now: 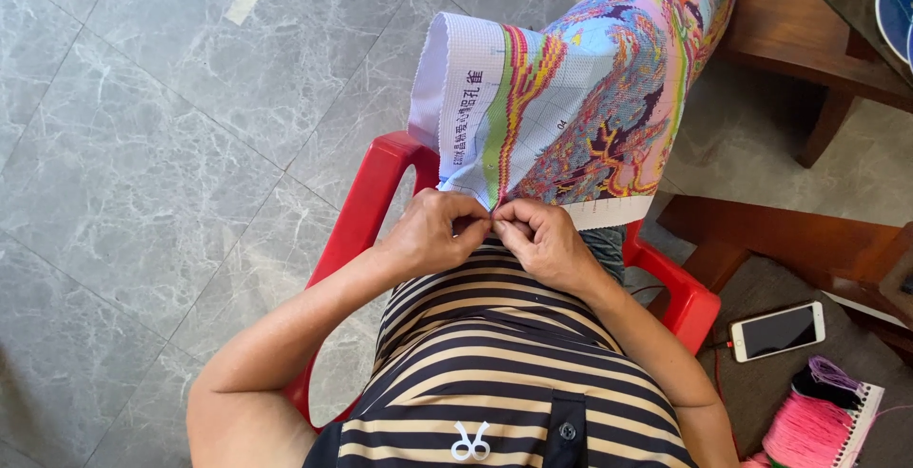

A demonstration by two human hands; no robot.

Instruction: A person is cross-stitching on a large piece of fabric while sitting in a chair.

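A large cross-stitch canvas (580,87) with a colourful printed pattern and a white gridded border hangs over my lap. My left hand (433,232) and my right hand (547,240) meet at its near edge, fingertips pinched together on the fabric. A needle or thread between the fingers is too small to see. I sit on a red plastic chair (366,206) and wear a shirt with dark and tan stripes.
A white phone (777,330) lies on a brown cushion to my right, beside pink thread (808,430) and purple thread (837,373) on a card. Wooden furniture (808,40) stands at the upper right. Grey marble floor tiles (162,145) fill the left.
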